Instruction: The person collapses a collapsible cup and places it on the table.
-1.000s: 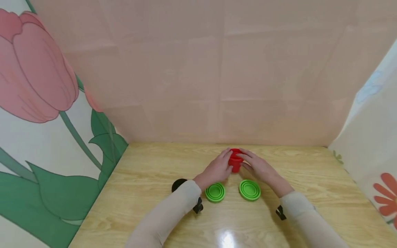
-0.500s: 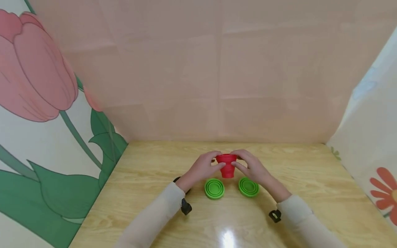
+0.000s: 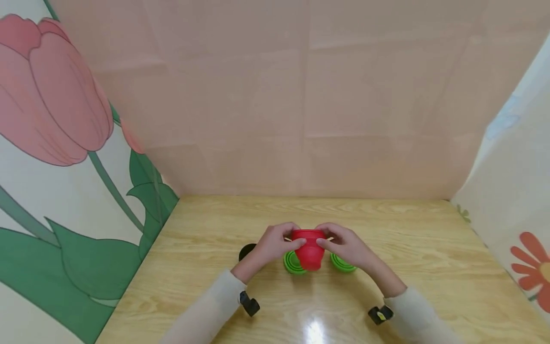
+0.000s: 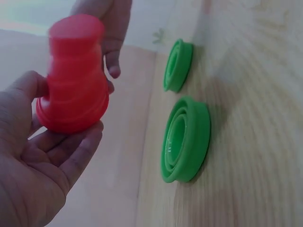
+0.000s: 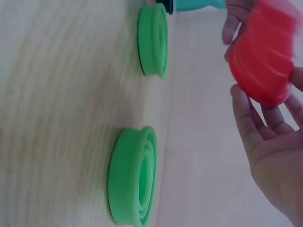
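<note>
A red collapsible cup [image 3: 310, 253] is held up off the table between both hands, its ribbed wall extended and its base tipped toward me. My left hand [image 3: 275, 242] grips its rim from the left, thumb on the near side and fingers behind. From the right, my right hand [image 3: 347, 246] pinches the rim the same way. Beneath and behind the cup lie two green collapsed cups, the left one [image 4: 187, 139] and the right one [image 4: 179, 66], both flat on the wood. In the head view the red cup partly covers the left green one.
A black round object [image 3: 246, 251] lies on the wooden table [image 3: 202, 224] beside my left wrist, partly hidden by it. A pinkish sheet [image 3: 240, 119] rises behind the table's far edge, with flower-printed panels [image 3: 107, 248] at the sides.
Both hands have lifted the red cup from the table and brought it nearer, tilting its base toward me. The green cups have stayed in place.
</note>
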A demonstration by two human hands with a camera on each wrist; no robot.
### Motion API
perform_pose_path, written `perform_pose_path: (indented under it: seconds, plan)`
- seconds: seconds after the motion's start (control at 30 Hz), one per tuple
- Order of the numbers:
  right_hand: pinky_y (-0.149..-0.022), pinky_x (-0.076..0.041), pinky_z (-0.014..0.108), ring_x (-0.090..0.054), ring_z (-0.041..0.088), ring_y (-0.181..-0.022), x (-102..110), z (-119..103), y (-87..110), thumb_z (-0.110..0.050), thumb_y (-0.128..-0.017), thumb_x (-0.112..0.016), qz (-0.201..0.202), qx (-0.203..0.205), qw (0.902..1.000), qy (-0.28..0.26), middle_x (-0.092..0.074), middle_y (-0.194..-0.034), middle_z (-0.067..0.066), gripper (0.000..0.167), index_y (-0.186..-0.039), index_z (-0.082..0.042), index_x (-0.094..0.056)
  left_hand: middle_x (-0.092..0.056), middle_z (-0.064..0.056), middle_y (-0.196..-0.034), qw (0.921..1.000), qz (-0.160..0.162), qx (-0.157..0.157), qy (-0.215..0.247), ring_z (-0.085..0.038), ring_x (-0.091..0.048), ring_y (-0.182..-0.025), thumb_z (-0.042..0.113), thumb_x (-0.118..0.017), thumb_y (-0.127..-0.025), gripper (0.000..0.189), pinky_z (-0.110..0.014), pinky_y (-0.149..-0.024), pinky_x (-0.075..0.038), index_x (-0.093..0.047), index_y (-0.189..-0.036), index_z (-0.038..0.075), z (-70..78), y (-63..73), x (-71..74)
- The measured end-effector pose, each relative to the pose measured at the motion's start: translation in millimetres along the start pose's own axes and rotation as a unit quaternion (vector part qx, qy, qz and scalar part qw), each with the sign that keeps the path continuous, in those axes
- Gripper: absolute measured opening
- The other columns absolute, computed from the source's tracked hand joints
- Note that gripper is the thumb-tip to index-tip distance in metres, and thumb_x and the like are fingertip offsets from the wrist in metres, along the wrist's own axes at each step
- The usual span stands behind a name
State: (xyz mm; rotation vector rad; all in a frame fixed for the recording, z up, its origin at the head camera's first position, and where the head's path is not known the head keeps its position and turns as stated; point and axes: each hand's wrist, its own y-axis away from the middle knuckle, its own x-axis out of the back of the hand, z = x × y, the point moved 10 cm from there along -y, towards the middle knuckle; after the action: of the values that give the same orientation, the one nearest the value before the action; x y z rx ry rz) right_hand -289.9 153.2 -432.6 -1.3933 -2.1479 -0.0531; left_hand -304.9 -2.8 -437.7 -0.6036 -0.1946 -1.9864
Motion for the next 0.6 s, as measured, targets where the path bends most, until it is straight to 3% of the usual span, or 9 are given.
perform_pose_path:
  seconds: [0.23,0.3,0.5,0.6]
  plan:
    - [-0.075,-0.06,0.028,-0.065,0.011,-0.084,-11,-22,8.0,-0.01,-0.098,-0.066,0.018,0.067,0.9968,0.039,-0.071,-0.1,0.001,0.019,-0.117,-0.01,-0.066,-0.072,0.007,-0.09,0.9997,0.01,-0.015,0.018,-0.008,-0.064,-0.079,0.027,-0.073,-0.095,0.013,-0.023,-0.068,-0.057,-0.073,-0.104,0.017,5.8,16.8,0.6]
    - [-0.076,-0.061,0.027,-0.067,0.009,-0.084,-11,-26,10.7,-0.008,-0.098,-0.065,0.039,0.074,0.9953,0.048,-0.072,-0.099,-0.001,0.018,-0.116,-0.01,-0.067,-0.073,0.006,-0.092,0.9993,0.012,-0.02,0.029,-0.007,-0.066,-0.079,0.028,-0.073,-0.095,0.015,-0.024,-0.07,-0.059,-0.073,-0.105,0.016,7.6,19.3,-0.5]
    - [-0.073,-0.06,0.025,-0.066,0.006,-0.085,-8,-41,20.9,0.001,-0.097,-0.064,0.105,0.097,0.9858,0.089,-0.074,-0.098,0.001,0.02,-0.115,-0.005,-0.066,-0.075,-0.003,-0.098,0.996,0.008,-0.029,0.084,-0.009,-0.069,-0.081,0.028,-0.065,-0.101,0.023,-0.048,-0.077,-0.062,-0.07,-0.114,0.009,12.5,25.7,-5.3]
    - [-0.074,-0.059,0.026,-0.065,0.006,-0.085,-6,-44,25.6,0.007,-0.093,-0.066,0.136,0.091,0.9818,0.096,-0.073,-0.097,0.002,0.025,-0.115,-0.004,-0.066,-0.073,-0.013,-0.107,0.9912,-0.013,-0.049,0.122,-0.013,-0.069,-0.088,0.016,-0.062,-0.102,0.025,-0.042,-0.081,-0.062,-0.065,-0.123,0.002,19.1,30.9,-8.6]
